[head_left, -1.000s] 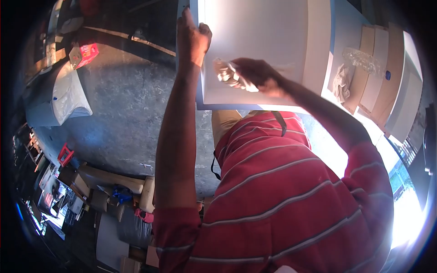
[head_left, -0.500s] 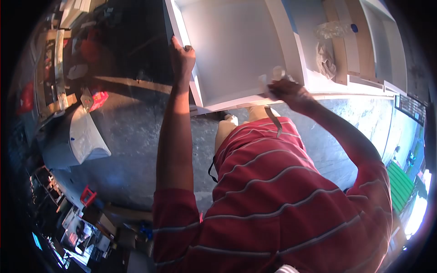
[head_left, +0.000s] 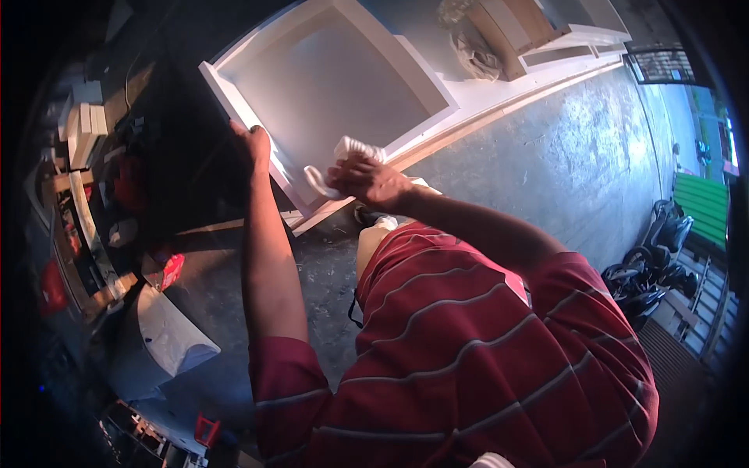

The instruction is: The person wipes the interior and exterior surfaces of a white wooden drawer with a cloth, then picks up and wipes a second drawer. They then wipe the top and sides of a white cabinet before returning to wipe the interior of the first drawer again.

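Note:
A shallow white drawer-like box (head_left: 417,74) with raised sides lies tilted across the white work surface. My left hand (head_left: 253,147) is closed round its left side, thumb over the top edge. Over the box's near side, my right hand (head_left: 373,181) grips a white folded strip (head_left: 316,182). One end of the strip curls out to the left of the fingers, and a ridged, bunched part shows above them. My palm hides the middle of the strip.
Right of the box, a crumpled cloth (head_left: 474,56) lies beside wooden boards (head_left: 519,27). Wooden framing (head_left: 90,226) and a red box (head_left: 173,270) stand at left. A curved pale panel (head_left: 168,331) is at lower left. Motorcycles (head_left: 651,261) are parked far right.
My view has turned, so the box now appears further left and more slanted. My right hand has moved left along the box's near side with the white strip; my left hand keeps its grip.

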The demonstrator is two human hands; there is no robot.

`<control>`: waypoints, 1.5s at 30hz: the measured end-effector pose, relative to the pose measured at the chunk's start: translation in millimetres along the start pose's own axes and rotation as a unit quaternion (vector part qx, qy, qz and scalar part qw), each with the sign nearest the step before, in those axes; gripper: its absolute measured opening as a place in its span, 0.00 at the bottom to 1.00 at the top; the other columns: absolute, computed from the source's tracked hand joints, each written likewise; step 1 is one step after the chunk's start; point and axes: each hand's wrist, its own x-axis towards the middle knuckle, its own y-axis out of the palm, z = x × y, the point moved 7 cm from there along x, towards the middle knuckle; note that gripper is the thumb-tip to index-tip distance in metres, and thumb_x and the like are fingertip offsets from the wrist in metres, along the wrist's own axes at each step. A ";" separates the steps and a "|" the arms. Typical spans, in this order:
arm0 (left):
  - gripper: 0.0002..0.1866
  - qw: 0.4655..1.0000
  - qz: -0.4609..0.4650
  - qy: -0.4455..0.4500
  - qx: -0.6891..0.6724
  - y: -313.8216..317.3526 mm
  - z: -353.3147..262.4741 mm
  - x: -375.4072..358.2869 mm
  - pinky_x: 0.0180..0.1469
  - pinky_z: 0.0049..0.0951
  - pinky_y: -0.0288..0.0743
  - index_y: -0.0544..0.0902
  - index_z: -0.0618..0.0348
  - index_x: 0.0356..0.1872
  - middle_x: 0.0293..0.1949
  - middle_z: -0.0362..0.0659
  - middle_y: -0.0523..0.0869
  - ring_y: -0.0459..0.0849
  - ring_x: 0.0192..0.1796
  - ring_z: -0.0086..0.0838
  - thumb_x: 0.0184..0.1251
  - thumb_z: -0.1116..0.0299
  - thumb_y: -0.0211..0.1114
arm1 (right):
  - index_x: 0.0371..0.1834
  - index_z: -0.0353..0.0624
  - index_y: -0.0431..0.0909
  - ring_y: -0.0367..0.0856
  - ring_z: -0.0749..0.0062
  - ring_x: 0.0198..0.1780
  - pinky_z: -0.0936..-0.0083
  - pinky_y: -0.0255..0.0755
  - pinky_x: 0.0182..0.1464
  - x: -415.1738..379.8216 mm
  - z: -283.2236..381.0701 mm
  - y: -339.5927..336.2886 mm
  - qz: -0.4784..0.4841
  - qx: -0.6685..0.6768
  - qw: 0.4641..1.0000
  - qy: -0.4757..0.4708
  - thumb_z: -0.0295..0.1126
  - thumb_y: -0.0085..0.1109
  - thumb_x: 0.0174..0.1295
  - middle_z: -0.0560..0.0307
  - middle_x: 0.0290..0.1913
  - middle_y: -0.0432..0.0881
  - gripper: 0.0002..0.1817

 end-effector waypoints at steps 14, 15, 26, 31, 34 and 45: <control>0.32 0.993 0.085 -0.043 -0.064 3.3 4.3 6.2 0.64 0.38 0.62 0.55 0.77 0.64 0.62 0.68 0.63 0.68 0.63 0.53 0.57 0.72 0.48 | 0.43 0.43 0.79 0.67 0.57 0.62 0.59 0.65 0.62 -60.5 -67.0 -98.3 -0.119 0.056 0.983 0.130 0.23 0.59 0.48 0.49 0.60 0.70 0.16; 0.32 0.994 0.087 -0.034 -0.064 2.8 0.3 4.5 0.64 0.38 0.62 0.55 0.77 0.64 0.62 0.68 0.63 0.68 0.63 0.53 0.57 0.72 0.48 | 0.42 0.44 0.80 0.64 0.55 0.65 0.56 0.62 0.64 -63.8 -73.8 -105.1 -0.138 -0.007 0.979 0.150 0.26 0.60 0.49 0.48 0.62 0.68 0.14; 0.33 0.993 0.075 -0.066 -0.056 -4.3 -0.5 -4.6 0.67 0.36 0.58 0.52 0.78 0.65 0.64 0.68 0.61 0.65 0.65 0.52 0.58 0.72 0.48 | 0.56 0.41 0.72 0.60 0.56 0.69 0.58 0.57 0.68 -76.6 -181.5 -126.7 -0.114 0.002 0.976 0.186 0.29 0.53 0.59 0.49 0.66 0.65 0.19; 0.33 0.998 0.059 -0.022 -0.021 -6.9 -3.4 -6.9 0.68 0.37 0.55 0.53 0.79 0.64 0.64 0.69 0.61 0.62 0.67 0.53 0.58 0.72 0.49 | 0.58 0.42 0.72 0.61 0.48 0.67 0.63 0.61 0.66 -34.1 -208.6 -131.1 -0.092 0.053 0.984 0.142 0.25 0.56 0.55 0.44 0.65 0.65 0.24; 0.33 0.993 0.079 -0.033 0.079 -21.7 -31.4 -12.3 0.69 0.38 0.52 0.54 0.80 0.63 0.64 0.70 0.60 0.60 0.68 0.54 0.58 0.72 0.49 | 0.56 0.41 0.73 0.61 0.45 0.67 0.63 0.63 0.65 5.0 -232.7 -130.7 -0.177 0.008 0.978 0.114 0.25 0.56 0.57 0.40 0.66 0.63 0.21; 0.33 0.995 0.056 -0.085 -0.010 -9.4 11.4 -26.7 0.67 0.38 0.56 0.53 0.75 0.66 0.64 0.67 0.61 0.62 0.66 0.54 0.64 0.72 0.55 | 0.65 0.46 0.63 0.67 0.45 0.63 0.66 0.64 0.64 194.0 -387.7 -79.6 -0.160 0.139 0.939 0.271 0.37 0.37 0.70 0.43 0.69 0.58 0.21</control>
